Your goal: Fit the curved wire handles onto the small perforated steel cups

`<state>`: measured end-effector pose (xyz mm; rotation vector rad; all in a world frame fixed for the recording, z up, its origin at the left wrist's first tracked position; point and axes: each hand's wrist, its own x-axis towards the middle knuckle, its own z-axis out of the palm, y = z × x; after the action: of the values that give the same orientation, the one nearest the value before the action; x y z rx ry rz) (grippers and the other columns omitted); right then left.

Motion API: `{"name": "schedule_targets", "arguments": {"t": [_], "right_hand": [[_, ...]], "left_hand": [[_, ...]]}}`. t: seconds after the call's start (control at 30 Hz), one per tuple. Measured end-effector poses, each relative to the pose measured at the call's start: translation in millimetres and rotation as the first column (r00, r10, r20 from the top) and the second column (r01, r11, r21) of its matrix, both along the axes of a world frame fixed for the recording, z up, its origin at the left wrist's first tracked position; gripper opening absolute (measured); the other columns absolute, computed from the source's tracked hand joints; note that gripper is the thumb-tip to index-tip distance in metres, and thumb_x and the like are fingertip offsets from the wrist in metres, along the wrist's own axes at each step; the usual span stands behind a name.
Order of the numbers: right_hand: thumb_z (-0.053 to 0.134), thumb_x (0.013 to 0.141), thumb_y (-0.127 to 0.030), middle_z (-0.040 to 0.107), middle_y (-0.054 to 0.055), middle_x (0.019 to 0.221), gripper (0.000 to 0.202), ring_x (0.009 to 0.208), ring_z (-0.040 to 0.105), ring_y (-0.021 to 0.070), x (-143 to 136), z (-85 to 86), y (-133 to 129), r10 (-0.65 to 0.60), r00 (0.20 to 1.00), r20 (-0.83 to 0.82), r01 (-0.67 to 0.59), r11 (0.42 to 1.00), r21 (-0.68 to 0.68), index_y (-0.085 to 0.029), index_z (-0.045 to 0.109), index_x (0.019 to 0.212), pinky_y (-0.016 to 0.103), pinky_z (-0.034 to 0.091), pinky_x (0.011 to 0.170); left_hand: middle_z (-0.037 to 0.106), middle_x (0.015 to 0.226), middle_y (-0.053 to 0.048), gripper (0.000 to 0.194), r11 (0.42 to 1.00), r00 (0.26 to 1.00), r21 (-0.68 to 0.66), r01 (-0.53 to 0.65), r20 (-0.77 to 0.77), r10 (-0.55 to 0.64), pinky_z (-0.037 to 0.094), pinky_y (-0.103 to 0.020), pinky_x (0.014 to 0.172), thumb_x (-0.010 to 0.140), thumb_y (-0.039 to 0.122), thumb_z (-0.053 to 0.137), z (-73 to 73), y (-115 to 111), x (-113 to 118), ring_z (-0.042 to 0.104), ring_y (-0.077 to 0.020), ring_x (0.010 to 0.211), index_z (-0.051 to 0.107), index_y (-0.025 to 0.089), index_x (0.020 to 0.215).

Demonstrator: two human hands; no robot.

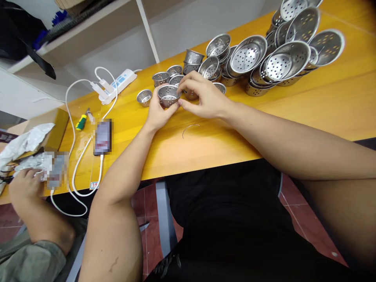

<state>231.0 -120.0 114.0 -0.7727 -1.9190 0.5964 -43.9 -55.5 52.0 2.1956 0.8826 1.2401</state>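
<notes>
A small perforated metal cup (168, 97) is held above the yellow table, its open mouth facing up. Round its left side curl the fingers and thumb of my left hand (159, 111). My right hand (204, 96) pinches at the cup's right rim, thumb and fingertips touching it; whether a finer piece sits between them is hidden. A thin curved wire (190, 127) lies on the table below my hands. Close by stand more small perforated cups, one just left of my left hand (144, 98) and several behind.
Stacks of larger perforated metal cups (279, 64) fill the back right. A white power strip (119, 85) with cables, a phone (102, 137) and a green-yellow screwdriver (81, 122) lie to the left. At far left, another person's hand (26, 186) rests near a second phone.
</notes>
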Motion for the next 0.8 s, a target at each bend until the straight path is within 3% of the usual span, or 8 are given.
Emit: {"name": "schedule_targets", "arguments": {"t": [0.1, 0.33, 0.6, 0.8], "right_hand": [[0.106, 0.097, -0.049, 0.08, 0.014, 0.147, 0.036, 0.133, 0.076, 0.0409, -2, -0.7, 0, 0.002, 0.999, 0.053, -0.001, 1.0, -0.014, -0.033, 0.083, 0.121, 0.06, 0.069, 0.12], [0.103, 0.098, -0.043, 0.079, 0.013, 0.143, 0.029, 0.135, 0.076, 0.0401, -5, -8.9, 5, 0.05, 0.997, 0.059, -0.049, 0.998, -0.028, -0.032, 0.086, 0.119, 0.063, 0.068, 0.125], [0.104, 0.095, -0.039, 0.078, 0.014, 0.137, 0.027, 0.137, 0.075, 0.0414, -7, -17.0, 7, 0.083, 0.996, 0.041, -0.08, 0.994, -0.074, -0.031, 0.093, 0.119, 0.063, 0.072, 0.122], [0.097, 0.101, -0.036, 0.078, 0.013, 0.139, 0.03, 0.144, 0.075, 0.0407, -3, -15.3, 5, 0.075, 0.992, 0.099, -0.07, 0.996, -0.05, -0.031, 0.094, 0.13, 0.066, 0.064, 0.138]], "left_hand": [[0.076, 0.164, -0.015, 0.108, 1.0, 1.0, 0.026, -0.003, -0.022, 0.003, 0.057, -0.068, 0.151, 0.096, 0.101, 0.089, -4.2, 3, -3, 0.076, -0.0416, 0.163, 0.057, 0.035, 0.175], [0.076, 0.163, -0.014, 0.105, 0.997, 0.999, 0.07, 0.031, -0.013, -0.03, 0.059, -0.066, 0.149, 0.096, 0.1, 0.091, -14.9, 11, -6, 0.077, -0.0403, 0.16, 0.058, 0.033, 0.171], [0.079, 0.16, -0.014, 0.105, 0.998, 0.999, 0.053, 0.041, -0.029, -0.039, 0.063, -0.066, 0.147, 0.096, 0.103, 0.089, -0.6, -4, 0, 0.082, -0.0384, 0.153, 0.062, 0.032, 0.168], [0.076, 0.162, -0.011, 0.107, 0.998, 0.998, -0.025, 0.065, -0.025, -0.066, 0.065, -0.063, 0.144, 0.096, 0.099, 0.093, 0.4, -10, -2, 0.084, -0.0366, 0.153, 0.051, 0.038, 0.174]]}}
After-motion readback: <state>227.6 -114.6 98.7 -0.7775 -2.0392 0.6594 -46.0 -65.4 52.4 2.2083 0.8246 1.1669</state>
